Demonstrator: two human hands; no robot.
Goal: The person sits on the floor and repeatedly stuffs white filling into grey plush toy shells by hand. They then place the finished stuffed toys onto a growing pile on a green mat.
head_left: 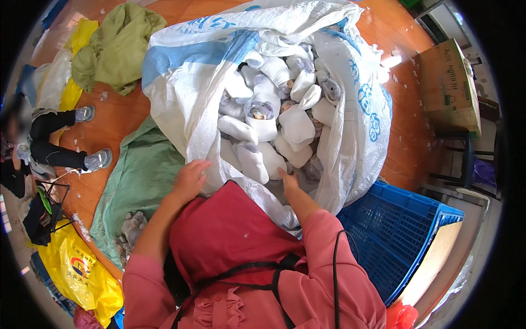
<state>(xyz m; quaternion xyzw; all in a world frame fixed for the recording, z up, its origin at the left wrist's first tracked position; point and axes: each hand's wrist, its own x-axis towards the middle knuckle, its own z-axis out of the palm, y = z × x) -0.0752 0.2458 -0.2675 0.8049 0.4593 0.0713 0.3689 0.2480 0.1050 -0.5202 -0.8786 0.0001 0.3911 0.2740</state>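
Note:
A large white woven sack [181,104] with blue markings stands wide open in front of me. Inside lie many grey-and-white stuffed toys [261,118], most showing rounded white parts. My left hand [190,180] rests at the near left rim of the sack, its fingers stretched out and nothing in them. Down inside the near part of the opening, my right hand [289,181] is beside a white stuffed piece [269,159]. Its thumb side shows, but most of its fingers are hidden, so I cannot see whether it grips anything.
To my right stands a blue plastic crate [392,230]; a cardboard box [449,90] is farther back. Green cloth [145,164] with grey plush toys [131,227] lies left, near a yellow bag [79,268]. A seated person's legs [60,137] extend from the left.

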